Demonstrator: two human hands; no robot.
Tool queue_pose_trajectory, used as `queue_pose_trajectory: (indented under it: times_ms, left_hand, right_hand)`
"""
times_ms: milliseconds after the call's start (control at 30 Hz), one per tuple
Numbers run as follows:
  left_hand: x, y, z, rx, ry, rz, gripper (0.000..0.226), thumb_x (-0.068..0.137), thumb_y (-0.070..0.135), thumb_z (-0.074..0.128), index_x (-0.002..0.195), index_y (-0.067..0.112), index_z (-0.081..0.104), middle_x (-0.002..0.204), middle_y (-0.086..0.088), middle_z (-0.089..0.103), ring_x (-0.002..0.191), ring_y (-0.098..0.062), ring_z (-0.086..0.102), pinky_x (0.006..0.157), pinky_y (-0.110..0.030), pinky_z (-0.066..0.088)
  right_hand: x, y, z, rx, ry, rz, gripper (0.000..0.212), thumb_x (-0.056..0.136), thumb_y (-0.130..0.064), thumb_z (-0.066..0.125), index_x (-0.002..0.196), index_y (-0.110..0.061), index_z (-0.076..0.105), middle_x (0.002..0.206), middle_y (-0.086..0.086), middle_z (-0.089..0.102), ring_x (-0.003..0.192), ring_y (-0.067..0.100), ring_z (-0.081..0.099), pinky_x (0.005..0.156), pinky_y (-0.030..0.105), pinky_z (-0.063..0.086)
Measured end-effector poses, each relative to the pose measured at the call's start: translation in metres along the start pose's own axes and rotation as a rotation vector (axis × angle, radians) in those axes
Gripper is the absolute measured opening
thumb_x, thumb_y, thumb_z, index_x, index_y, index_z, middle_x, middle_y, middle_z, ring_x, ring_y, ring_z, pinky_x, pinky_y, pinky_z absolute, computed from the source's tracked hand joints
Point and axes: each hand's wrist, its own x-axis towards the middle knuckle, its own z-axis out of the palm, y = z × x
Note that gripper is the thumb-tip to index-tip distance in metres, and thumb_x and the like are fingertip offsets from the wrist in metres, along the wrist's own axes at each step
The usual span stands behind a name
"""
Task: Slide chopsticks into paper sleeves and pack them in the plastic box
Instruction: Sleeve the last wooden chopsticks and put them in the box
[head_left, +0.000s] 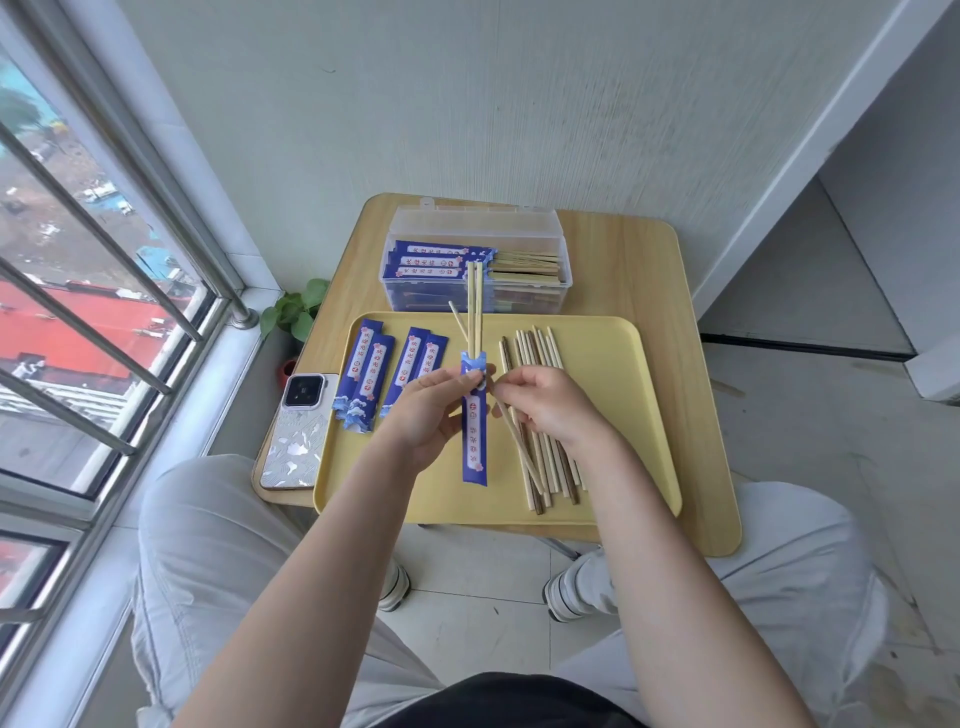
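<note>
Chopsticks (474, 301) stand upright in a blue paper sleeve (474, 426) held above a yellow tray (613, 364); the left hand (431, 410) pinches the sleeve near its top, and the right hand (545, 405) pinches it from the other side, a loose stick slanting beneath its fingers. Bare chopsticks (540, 415) lie in a heap on the tray's right, empty sleeves (387, 376) on its left. Behind the tray, an open clear plastic box (475, 260) holds sleeved pairs. A phone (296, 431) lies beside the tray on the small wooden table (639, 270), set against a pale wall, with a barred window (104, 291) at left and a potted plant (296, 309) by the sill.
</note>
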Motion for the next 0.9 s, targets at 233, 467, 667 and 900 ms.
queue_pose_trajectory:
  times_ms: [233, 467, 667, 900]
  left_hand:
    - [0.002, -0.006, -0.008, -0.129, 0.19, 0.018, 0.013, 0.098, 0.017, 0.06, 0.102, 0.011, 0.071, 0.093, 0.001, 0.07, 0.089, -0.016, 0.06, 0.082, -0.031, 0.051]
    - [0.003, -0.003, -0.008, -0.179, 0.205, 0.045, 0.011, 0.099, 0.015, 0.06, 0.102, 0.011, 0.069, 0.1, 0.001, 0.07, 0.085, -0.013, 0.061, 0.081, -0.035, 0.052]
    - [0.004, -0.004, -0.012, -0.177, 0.241, 0.046, 0.023, 0.095, 0.014, 0.064, 0.117, 0.007, 0.066, 0.102, 0.0, 0.071, 0.087, -0.014, 0.062, 0.078, -0.03, 0.05]
    - [0.01, -0.003, -0.017, -0.323, 0.376, 0.058, 0.037, 0.093, 0.014, 0.069, 0.127, 0.001, 0.062, 0.093, -0.003, 0.07, 0.088, -0.018, 0.063, 0.073, -0.029, 0.054]
  right_hand:
    - [0.001, 0.008, -0.006, 0.05, -0.178, 0.058, 0.019, 0.099, -0.021, 0.06, 0.11, -0.008, 0.068, 0.088, 0.003, 0.075, 0.077, 0.013, 0.065, 0.07, 0.029, 0.047]
    - [-0.003, 0.005, -0.003, 0.064, -0.363, 0.116, 0.025, 0.103, -0.021, 0.054, 0.109, -0.005, 0.072, 0.086, 0.007, 0.075, 0.08, 0.018, 0.066, 0.077, 0.033, 0.05]
    - [0.0, 0.009, -0.005, 0.045, -0.292, 0.1, 0.019, 0.1, -0.021, 0.059, 0.098, -0.011, 0.075, 0.079, 0.006, 0.072, 0.076, 0.017, 0.064, 0.081, 0.038, 0.049]
    - [-0.003, 0.002, -0.015, 0.387, 0.034, -0.012, 0.015, 0.092, -0.003, 0.066, 0.107, -0.005, 0.069, 0.086, 0.007, 0.074, 0.076, 0.019, 0.067, 0.078, 0.033, 0.057]
